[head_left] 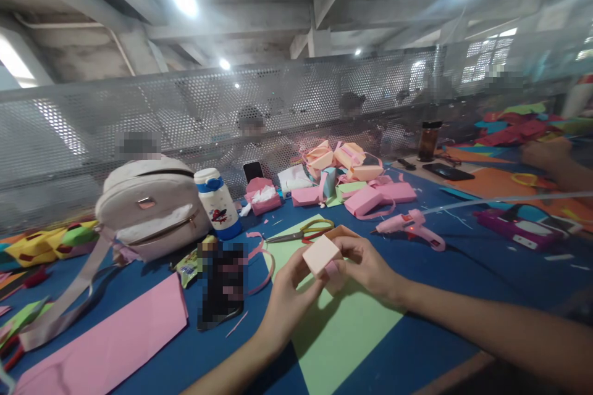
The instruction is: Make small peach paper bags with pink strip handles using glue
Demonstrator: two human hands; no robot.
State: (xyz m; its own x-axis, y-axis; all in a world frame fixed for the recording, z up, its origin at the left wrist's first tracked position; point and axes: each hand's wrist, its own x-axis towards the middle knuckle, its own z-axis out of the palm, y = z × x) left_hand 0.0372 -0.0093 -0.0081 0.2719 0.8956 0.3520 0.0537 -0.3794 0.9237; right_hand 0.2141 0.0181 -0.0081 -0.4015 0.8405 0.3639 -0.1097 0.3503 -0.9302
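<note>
A small peach paper box [321,254] is held up between both hands, its flat square face toward me. My left hand [294,287] closes around its left side, thumb along the lower edge. With bent fingers, my right hand [365,266] grips the right side, where a short pink paper strip [332,269] shows by the thumb. Part of the box lies hidden behind the fingers. Below is a light green paper sheet [345,336]. Scissors [306,233] with yellow-and-red handles rest just beyond the hands, beside a curled pink strip [265,281].
A pink glue gun [410,228] lies to the right. Folded pink paper boxes [365,199] are piled at the back near a perforated metal screen [287,92]. On the left are a backpack [152,207], a bottle [217,207] and pink paper [115,339]. Another person's hand [549,154] is at far right.
</note>
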